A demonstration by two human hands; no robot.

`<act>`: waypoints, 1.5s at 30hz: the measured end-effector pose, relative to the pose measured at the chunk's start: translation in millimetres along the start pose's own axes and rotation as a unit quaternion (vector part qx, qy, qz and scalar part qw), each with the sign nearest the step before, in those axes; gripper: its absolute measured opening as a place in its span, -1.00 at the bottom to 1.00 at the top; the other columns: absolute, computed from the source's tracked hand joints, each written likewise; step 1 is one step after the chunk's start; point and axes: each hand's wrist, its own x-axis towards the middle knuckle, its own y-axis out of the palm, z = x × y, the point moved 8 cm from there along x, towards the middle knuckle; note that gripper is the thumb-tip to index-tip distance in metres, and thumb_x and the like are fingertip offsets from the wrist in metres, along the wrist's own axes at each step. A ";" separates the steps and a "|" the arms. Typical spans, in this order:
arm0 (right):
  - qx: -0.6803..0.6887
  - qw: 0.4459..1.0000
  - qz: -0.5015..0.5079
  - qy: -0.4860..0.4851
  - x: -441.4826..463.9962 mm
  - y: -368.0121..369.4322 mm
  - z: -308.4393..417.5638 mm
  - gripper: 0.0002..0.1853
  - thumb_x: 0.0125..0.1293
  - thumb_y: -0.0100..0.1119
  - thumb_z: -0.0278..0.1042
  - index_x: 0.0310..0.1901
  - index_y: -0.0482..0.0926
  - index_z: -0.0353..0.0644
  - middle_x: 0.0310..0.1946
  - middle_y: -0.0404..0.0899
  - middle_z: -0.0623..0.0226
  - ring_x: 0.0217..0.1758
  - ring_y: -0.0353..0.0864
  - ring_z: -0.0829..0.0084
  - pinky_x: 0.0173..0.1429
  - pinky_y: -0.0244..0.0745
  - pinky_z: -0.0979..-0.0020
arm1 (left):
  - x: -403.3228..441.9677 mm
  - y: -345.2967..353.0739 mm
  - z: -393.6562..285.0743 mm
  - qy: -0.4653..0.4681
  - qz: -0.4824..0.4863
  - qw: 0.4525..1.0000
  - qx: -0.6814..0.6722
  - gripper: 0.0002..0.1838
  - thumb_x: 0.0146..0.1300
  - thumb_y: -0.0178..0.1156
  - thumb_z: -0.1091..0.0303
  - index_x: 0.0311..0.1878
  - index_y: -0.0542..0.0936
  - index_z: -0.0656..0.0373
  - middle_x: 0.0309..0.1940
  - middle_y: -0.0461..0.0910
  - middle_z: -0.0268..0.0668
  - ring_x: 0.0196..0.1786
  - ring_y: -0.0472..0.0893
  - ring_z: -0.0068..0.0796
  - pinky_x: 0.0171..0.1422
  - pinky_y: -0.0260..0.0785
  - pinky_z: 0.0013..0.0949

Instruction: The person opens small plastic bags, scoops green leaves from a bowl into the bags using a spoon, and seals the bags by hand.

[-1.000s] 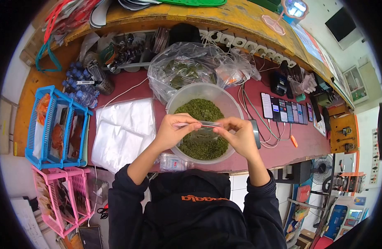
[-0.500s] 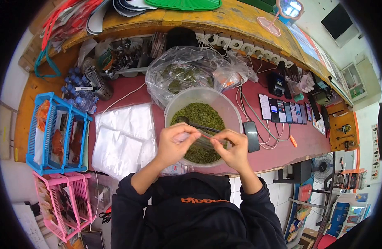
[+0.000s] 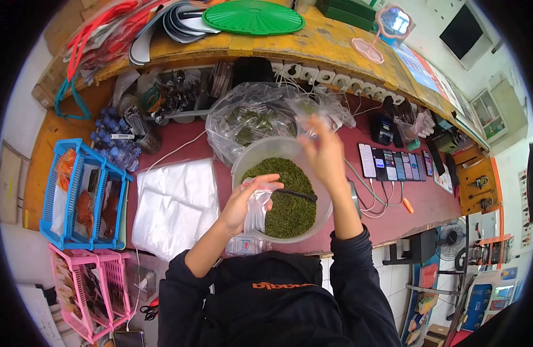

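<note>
My left hand [image 3: 241, 207] is closed on a small clear zip bag [image 3: 256, 209] with a red strip at its mouth, at the left rim of a translucent tub [image 3: 324, 217]. Chopped dry green leaves [image 3: 289, 222] fill the lower part of the tub. A black spoon [image 3: 298, 195] lies on them, its bowl end hidden near my left hand. Raised above the tub's right rim is my right hand [image 3: 324, 150], its fingers smeared by motion in front of a clear plastic bag [image 3: 321, 110]. Whether they hold anything I cannot tell.
A large clear bag [image 3: 220, 124] with green leaves sits behind the tub. White plastic bags [image 3: 177, 202] lie left of it, beside a blue basket [image 3: 75, 191]. Several phones [image 3: 388, 165] with cables lie on the right. A wooden shelf [image 3: 330, 43] runs across the back.
My right hand has let go of the zip bag and moved up and away. My left hand keeps the bag, slightly lower and turned. The spoon shows more fully now.
</note>
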 end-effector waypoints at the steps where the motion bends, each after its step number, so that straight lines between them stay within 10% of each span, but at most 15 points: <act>1: -0.041 0.997 0.043 -0.054 -5.8 18.5 13.1 -0.74 0.21 0.32 -0.37 -0.10 0.57 -0.23 -0.02 0.63 0.12 0.14 0.57 0.11 0.26 0.39 0.19 | 0.3 -1.0 0.4 -0.009 0.001 1.000 -0.014 -0.49 0.54 -0.11 0.07 0.26 0.45 0.31 0.01 0.62 -0.20 -0.38 0.53 -0.64 -0.23 0.41 -0.55; 6: 0.094 0.955 0.269 -0.081 -55.1 35.8 62.5 -0.78 0.07 0.40 -0.40 -0.22 0.64 -0.16 -0.28 0.63 0.30 -0.20 0.62 0.23 -0.09 0.40 0.24 | 1.8 -11.6 12.2 0.001 -0.008 0.996 0.084 -0.48 0.55 -0.16 0.05 0.25 0.45 0.31 -0.10 0.62 -0.27 -0.35 0.53 -0.63 -0.21 0.41 -0.52; 14: -0.013 0.988 0.115 -0.107 -70.6 -1.7 50.9 -0.89 0.05 0.39 -0.47 -0.35 0.66 -0.18 -0.47 0.56 0.29 -0.35 0.59 0.24 -0.24 0.42 0.28 | 6.4 12.7 11.1 0.047 0.022 0.992 0.118 -0.62 0.54 -0.09 0.16 0.14 0.55 0.22 -0.17 0.58 -0.38 -0.33 0.52 -0.63 -0.21 0.41 -0.52; 18: 0.057 0.993 0.091 0.056 -76.5 -20.5 22.8 -0.94 0.07 0.37 -0.55 -0.43 0.65 -0.24 -0.49 0.55 0.29 -0.49 0.57 0.38 -0.40 0.41 0.41 | -7.6 6.9 -32.4 0.261 -0.071 0.883 0.382 -0.83 0.32 0.23 0.31 -0.15 0.67 0.19 -0.32 0.60 -0.30 -0.38 0.55 -0.52 -0.28 0.40 -0.44; 19: 0.137 0.978 0.141 0.071 -83.7 -13.4 25.2 -0.94 0.08 0.36 -0.58 -0.45 0.64 -0.26 -0.50 0.55 0.30 -0.53 0.55 0.45 -0.45 0.39 0.46 | -16.7 21.5 -41.4 0.326 -0.054 0.825 0.459 -0.86 0.23 0.32 0.34 -0.24 0.69 0.20 -0.38 0.59 -0.28 -0.40 0.57 -0.48 -0.31 0.40 -0.42; 23: 0.415 0.823 0.243 0.301 -122.5 26.7 13.8 -0.82 0.16 0.33 -0.54 -0.49 0.49 -0.25 -0.58 0.50 0.50 -0.46 0.51 0.71 -0.43 0.35 0.54 | -11.8 35.2 -12.7 0.227 0.023 0.868 0.441 -0.83 0.21 0.31 0.33 -0.37 0.63 0.24 -0.54 0.47 -0.19 -0.47 0.55 -0.31 -0.40 0.31 -0.35; 27: 0.498 0.706 0.340 0.373 -135.7 34.0 19.4 -0.81 0.25 0.23 -0.47 -0.46 0.43 -0.28 -0.61 0.51 0.33 -0.51 0.56 0.49 -0.44 0.37 0.42 | -15.0 36.5 -8.5 0.186 0.034 0.873 0.450 -0.78 0.27 0.25 0.32 -0.40 0.59 0.29 -0.51 0.51 -0.25 -0.50 0.49 -0.45 -0.39 0.28 -0.37; 29: 0.148 0.948 0.269 0.086 -112.1 10.0 29.4 -0.79 0.31 0.15 -0.41 -0.45 0.43 -0.31 -0.58 0.50 0.09 -0.51 0.55 0.15 -0.41 0.38 0.27 | -24.5 41.3 -12.3 0.252 -0.001 0.761 0.598 -0.81 0.23 0.29 0.28 -0.36 0.61 0.21 -0.55 0.49 -0.31 -0.56 0.52 -0.43 -0.45 0.29 -0.31; 30: 0.089 0.962 0.233 0.107 -109.1 3.4 20.6 -0.79 0.30 0.15 -0.42 -0.44 0.42 -0.34 -0.54 0.45 -0.04 -0.46 0.48 -0.07 -0.37 0.38 0.18 | -25.7 39.1 -12.4 0.250 -0.002 0.761 0.599 -0.81 0.23 0.29 0.28 -0.36 0.61 0.21 -0.55 0.49 -0.31 -0.56 0.52 -0.43 -0.45 0.29 -0.31; 37: 0.309 0.860 0.282 0.291 -115.5 5.0 0.6 -0.88 0.19 0.28 -0.57 -0.38 0.51 -0.35 -0.49 0.62 0.21 -0.50 0.65 0.39 -0.37 0.47 0.39 | -9.2 20.6 -31.9 0.191 -0.030 0.763 0.617 -0.78 0.11 0.39 0.15 -0.34 0.65 0.06 -0.56 0.59 -0.34 -0.51 0.58 -0.23 -0.43 0.38 -0.32; 40: 0.184 0.914 0.311 0.183 -101.3 -3.1 3.9 -0.82 0.09 0.33 -0.66 -0.24 0.61 -0.34 -0.37 0.65 0.19 -0.48 0.67 0.43 -0.37 0.49 0.49 | 5.4 6.0 -11.6 0.146 0.040 0.666 0.730 -0.55 0.12 0.38 0.06 0.07 0.58 -0.05 -0.29 0.68 -0.29 -0.42 0.64 -0.20 -0.31 0.47 -0.24; 45: 0.116 0.940 0.300 0.117 -90.8 0.3 25.8 -0.75 0.05 0.34 -0.66 -0.17 0.66 -0.31 -0.24 0.60 0.23 -0.45 0.62 0.49 -0.37 0.49 0.51 | -1.5 43.7 -22.1 0.284 -0.005 0.694 0.661 -0.60 0.00 0.45 0.06 -0.13 0.66 0.03 -0.33 0.67 -0.33 -0.39 0.66 -0.26 -0.29 0.48 -0.25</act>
